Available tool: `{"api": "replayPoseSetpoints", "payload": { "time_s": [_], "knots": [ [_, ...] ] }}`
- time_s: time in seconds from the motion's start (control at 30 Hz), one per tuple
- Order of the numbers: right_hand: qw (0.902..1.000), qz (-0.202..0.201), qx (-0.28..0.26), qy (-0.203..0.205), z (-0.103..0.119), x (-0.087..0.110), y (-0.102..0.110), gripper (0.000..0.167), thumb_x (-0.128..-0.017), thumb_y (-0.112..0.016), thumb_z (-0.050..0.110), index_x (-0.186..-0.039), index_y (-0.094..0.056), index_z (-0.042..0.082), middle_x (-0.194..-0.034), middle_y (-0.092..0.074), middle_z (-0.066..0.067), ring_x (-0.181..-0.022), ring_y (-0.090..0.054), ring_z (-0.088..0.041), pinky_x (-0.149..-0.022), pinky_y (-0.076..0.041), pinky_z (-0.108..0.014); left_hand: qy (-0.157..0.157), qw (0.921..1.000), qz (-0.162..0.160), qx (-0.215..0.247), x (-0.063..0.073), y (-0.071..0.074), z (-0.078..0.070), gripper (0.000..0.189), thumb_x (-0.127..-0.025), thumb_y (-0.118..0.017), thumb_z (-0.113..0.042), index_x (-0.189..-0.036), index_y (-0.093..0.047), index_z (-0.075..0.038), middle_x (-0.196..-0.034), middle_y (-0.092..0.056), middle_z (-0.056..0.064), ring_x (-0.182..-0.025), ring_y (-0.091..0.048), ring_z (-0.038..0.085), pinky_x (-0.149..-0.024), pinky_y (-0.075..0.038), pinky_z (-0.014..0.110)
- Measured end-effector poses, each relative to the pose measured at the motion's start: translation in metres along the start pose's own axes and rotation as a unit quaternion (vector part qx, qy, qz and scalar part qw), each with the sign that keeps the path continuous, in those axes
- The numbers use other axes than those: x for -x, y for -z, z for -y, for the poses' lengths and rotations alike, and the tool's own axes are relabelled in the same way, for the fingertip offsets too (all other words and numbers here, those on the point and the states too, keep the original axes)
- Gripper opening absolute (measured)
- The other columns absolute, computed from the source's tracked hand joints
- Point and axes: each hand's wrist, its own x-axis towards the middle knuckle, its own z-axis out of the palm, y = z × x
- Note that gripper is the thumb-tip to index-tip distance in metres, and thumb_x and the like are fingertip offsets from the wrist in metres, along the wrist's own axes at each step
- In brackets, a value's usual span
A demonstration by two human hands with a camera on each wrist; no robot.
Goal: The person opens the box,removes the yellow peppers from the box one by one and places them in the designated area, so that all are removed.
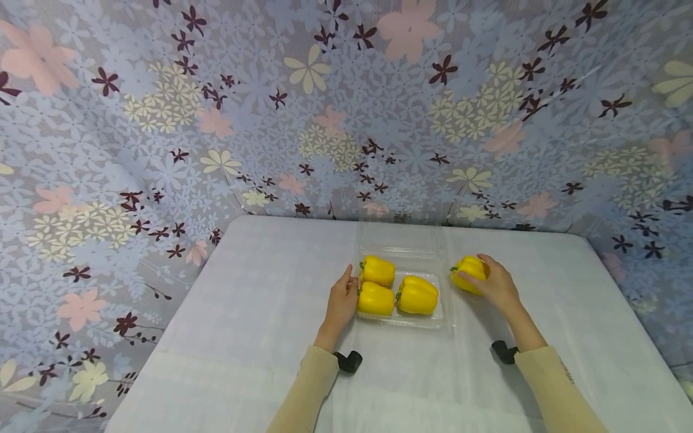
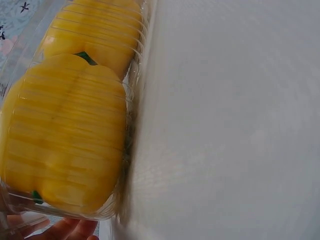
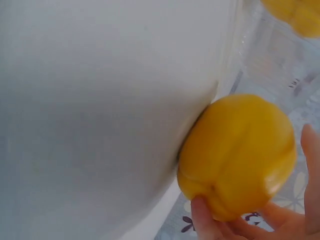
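Note:
A clear plastic clamshell container lies on the table with its lid folded back. Inside are three yellow bell peppers: one at the back left, one at the front left and one at the right. My left hand rests against the container's left side, fingers extended; some fingertips show past its end in the left wrist view. To the right of the container, my right hand holds another yellow bell pepper between thumb and fingers, low over the table or on it.
A white cloth covers the table. Behind it hangs a floral curtain, which meets the table's back edge. Dark wrist cameras stick out at the left wrist and right wrist.

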Motion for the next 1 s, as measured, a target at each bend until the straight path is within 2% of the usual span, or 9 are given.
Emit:
{"api": "replayPoseSetpoints", "payload": {
  "time_s": [0.13,0.27,0.47,0.57,0.77,1.0],
  "knots": [
    [0.9988,-0.046,0.015,-0.001,0.006,0.005,0.002,0.082,-0.091,-0.057,0.05,-0.141,-0.033,-0.01,-0.137,-0.037,-0.038,-0.124,-0.038,-0.051,-0.103,-0.033,-0.063,0.0,1.0,-0.002,-0.005,0.001,0.002,0.0,0.047,-0.102,-0.041,-0.017,-0.147,-0.034,-0.003,-0.116,-0.064,0.013,-0.087,-0.054,0.015,-0.078,-0.048,0.029],
    [0.9964,-0.084,0.003,0.01,0.025,0.01,0.006,0.074,-0.092,-0.06,0.042,-0.138,-0.037,-0.011,-0.136,-0.038,-0.038,-0.124,-0.037,-0.05,-0.104,-0.032,-0.063,0.0,1.0,-0.007,-0.003,0.001,0.004,-0.002,0.047,-0.102,-0.041,-0.016,-0.146,-0.035,-0.002,-0.116,-0.063,0.014,-0.089,-0.055,0.015,-0.08,-0.048,0.031],
    [0.9894,-0.102,-0.029,0.099,0.055,0.021,0.004,0.057,-0.092,-0.063,0.023,-0.133,-0.043,-0.011,-0.134,-0.041,-0.035,-0.124,-0.038,-0.049,-0.105,-0.03,-0.062,0.0,1.0,0.0,0.007,0.001,0.002,-0.001,0.048,-0.102,-0.04,-0.017,-0.147,-0.034,-0.003,-0.116,-0.064,0.013,-0.079,-0.05,0.011,-0.072,-0.045,0.024],
    [0.9872,-0.075,-0.031,0.138,0.066,0.026,-0.003,0.055,-0.091,-0.064,0.02,-0.134,-0.045,-0.007,-0.136,-0.042,-0.031,-0.126,-0.038,-0.047,-0.105,-0.03,-0.061,-0.002,1.0,0.002,0.007,0.001,0.001,-0.001,0.048,-0.102,-0.04,-0.017,-0.147,-0.034,-0.003,-0.115,-0.064,0.013,-0.077,-0.049,0.01,-0.07,-0.044,0.022],
    [0.9837,0.021,-0.026,0.177,0.079,0.032,-0.023,0.062,-0.09,-0.066,0.027,-0.139,-0.042,-0.001,-0.142,-0.04,-0.025,-0.132,-0.037,-0.044,-0.107,-0.031,-0.061,-0.001,1.0,0.002,0.005,0.002,0.0,0.0,0.047,-0.102,-0.04,-0.017,-0.147,-0.034,-0.003,-0.114,-0.064,0.013,-0.077,-0.049,0.01,-0.07,-0.044,0.022],
    [0.9794,0.055,-0.031,0.192,0.08,0.038,-0.042,0.068,-0.084,-0.072,0.03,-0.139,-0.043,0.001,-0.143,-0.041,-0.023,-0.132,-0.038,-0.042,-0.107,-0.033,-0.059,-0.001,1.0,0.002,0.007,0.002,0.0,-0.001,0.048,-0.102,-0.04,-0.018,-0.147,-0.033,-0.004,-0.115,-0.063,0.013,-0.076,-0.049,0.01,-0.069,-0.044,0.022]
  ]
}}
